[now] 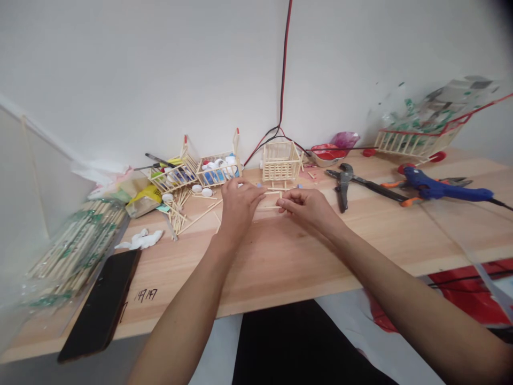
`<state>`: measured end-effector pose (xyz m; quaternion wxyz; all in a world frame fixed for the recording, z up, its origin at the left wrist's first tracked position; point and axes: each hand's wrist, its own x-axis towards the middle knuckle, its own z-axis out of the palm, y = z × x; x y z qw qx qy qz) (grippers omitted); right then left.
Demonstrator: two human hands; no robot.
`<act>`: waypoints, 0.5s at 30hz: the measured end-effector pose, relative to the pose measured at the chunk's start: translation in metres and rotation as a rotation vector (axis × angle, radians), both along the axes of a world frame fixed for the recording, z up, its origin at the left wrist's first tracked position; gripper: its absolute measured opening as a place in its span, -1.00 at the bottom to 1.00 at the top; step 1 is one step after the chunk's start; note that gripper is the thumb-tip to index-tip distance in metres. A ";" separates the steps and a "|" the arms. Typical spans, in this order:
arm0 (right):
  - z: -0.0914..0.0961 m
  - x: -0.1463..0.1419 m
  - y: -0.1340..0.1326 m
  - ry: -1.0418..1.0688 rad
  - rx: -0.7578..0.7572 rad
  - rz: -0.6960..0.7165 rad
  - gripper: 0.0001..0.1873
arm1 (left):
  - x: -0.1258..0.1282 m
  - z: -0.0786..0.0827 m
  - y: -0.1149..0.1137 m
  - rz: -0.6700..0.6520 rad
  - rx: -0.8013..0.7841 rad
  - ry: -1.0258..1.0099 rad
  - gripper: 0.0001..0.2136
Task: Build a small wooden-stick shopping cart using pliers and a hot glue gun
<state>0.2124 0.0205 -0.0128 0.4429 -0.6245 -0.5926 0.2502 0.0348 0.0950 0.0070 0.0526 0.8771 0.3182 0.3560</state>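
Between my hands, low over the table, is a small frame of thin wooden sticks (269, 207). My left hand (239, 206) is closed at the frame's left end, which its fingers partly hide. At the right end, the thumb and fingertips of my right hand (306, 206) pinch the frame near its short upright stick. Just beyond them stands a small basket made of wooden sticks (281, 160). Left of my left hand, loose cut sticks (178, 216) lie scattered beside white bottle caps (207, 192).
Two stick-built carts, one with bottle caps (219, 172) and one with pens (170, 176), stand by the wall. To the right are pliers (343, 184), a blue glue gun (444, 190) and a red-trimmed cart (417, 143). At left lie a black phone (102, 305) and bagged sticks (80, 246).
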 end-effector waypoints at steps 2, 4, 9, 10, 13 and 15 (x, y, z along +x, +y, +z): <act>0.000 -0.001 0.000 0.013 -0.010 -0.009 -0.73 | 0.000 0.000 -0.001 -0.006 0.007 0.008 -0.85; -0.001 -0.003 0.001 0.026 -0.014 -0.019 -0.74 | 0.001 0.000 -0.002 -0.010 0.017 0.018 -0.85; 0.000 -0.005 0.001 0.029 -0.008 -0.031 -0.73 | 0.001 -0.001 -0.003 0.011 0.032 0.023 -0.85; 0.000 -0.005 0.000 0.031 -0.009 -0.028 -0.73 | 0.001 -0.001 -0.003 0.016 0.034 0.026 -0.85; 0.001 -0.005 0.000 0.028 -0.010 -0.025 -0.73 | 0.001 -0.001 -0.003 0.023 0.046 0.031 -0.85; 0.002 -0.006 0.000 0.028 -0.008 -0.023 -0.73 | 0.001 -0.001 -0.004 0.022 0.056 0.035 -0.85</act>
